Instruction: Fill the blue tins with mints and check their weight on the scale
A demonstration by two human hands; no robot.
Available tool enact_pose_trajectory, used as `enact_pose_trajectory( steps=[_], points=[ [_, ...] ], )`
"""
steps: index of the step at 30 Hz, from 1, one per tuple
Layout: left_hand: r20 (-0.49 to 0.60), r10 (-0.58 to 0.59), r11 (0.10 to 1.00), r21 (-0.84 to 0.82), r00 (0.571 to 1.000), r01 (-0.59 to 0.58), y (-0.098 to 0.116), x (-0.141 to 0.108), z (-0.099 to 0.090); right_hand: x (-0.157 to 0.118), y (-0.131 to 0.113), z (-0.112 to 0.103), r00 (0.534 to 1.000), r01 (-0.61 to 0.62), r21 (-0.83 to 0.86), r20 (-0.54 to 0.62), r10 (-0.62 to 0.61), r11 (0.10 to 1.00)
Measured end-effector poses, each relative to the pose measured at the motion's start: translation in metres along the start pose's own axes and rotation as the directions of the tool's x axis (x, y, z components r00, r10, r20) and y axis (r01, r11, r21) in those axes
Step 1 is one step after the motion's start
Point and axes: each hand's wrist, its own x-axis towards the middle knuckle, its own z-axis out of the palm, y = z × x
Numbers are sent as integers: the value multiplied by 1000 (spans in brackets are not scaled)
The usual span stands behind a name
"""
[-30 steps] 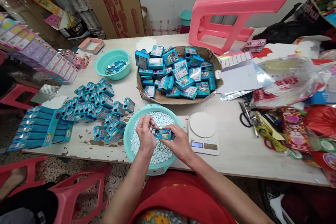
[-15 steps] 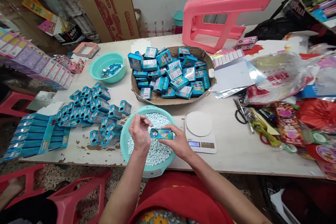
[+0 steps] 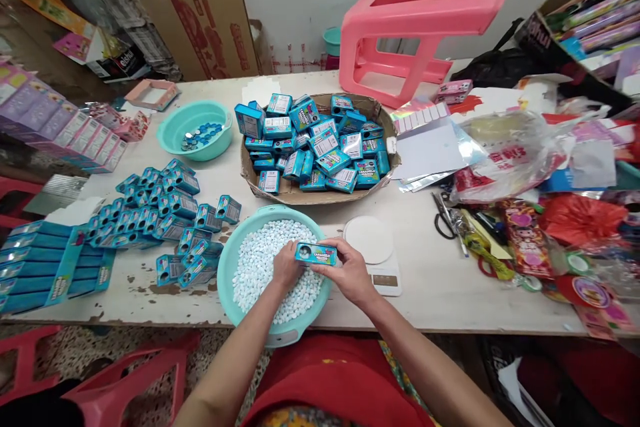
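Note:
My right hand [image 3: 349,271] grips a small blue candy box [image 3: 317,254], labelled Caramelo Macizo, lying level. Its left end has a round opening with pale candies showing inside. Just left of the box, my left hand [image 3: 287,268] is closed, fingers curled down against the candies; whatever is in them is hidden. Beneath both hands is a turquoise basin [image 3: 226,280] filled with small white candies [image 3: 260,267]. Behind my right hand stands a white kitchen scale [image 3: 370,240], partly covered by it.
A cardboard tray [image 3: 280,197] heaped with blue boxes sits behind the basin. Open-ended blue boxes [image 3: 175,203] cluster at left, near a smaller turquoise basin [image 3: 220,140] of blue and silver discs. Scissors [image 3: 444,220] and plastic bags lie right. A pink stool [image 3: 420,20] rests on the table.
My left hand has come down from beside the box, turned over and gone to the candies. The box stays in my right hand. The whole view has shifted slightly.

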Motion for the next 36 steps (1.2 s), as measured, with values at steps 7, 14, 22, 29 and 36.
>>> enact_pose_trajectory(
  steps=[7,14,22,29,36],
  points=[
    [-68,64,992,111,996,-57,-12,1,-1,9,32,-55,919,-54,-130,-395,-1,990],
    [-205,167,967,224,964,-120,-24,-21,-21,15,86,-105,882,-85,-332,-464,-84,939],
    [-272,-170,956,189,947,226,-25,-7,-9,152,17,-98,930,194,-715,-83,-358,671],
    [-113,26,995,99,993,-14,6,-10,-6,271,39,-58,954,-269,-778,-296,47,567],
    [-232,-181,969,-209,956,132,-3,0,-1,261,53,-65,983,161,-930,180,27,330]
  ],
)
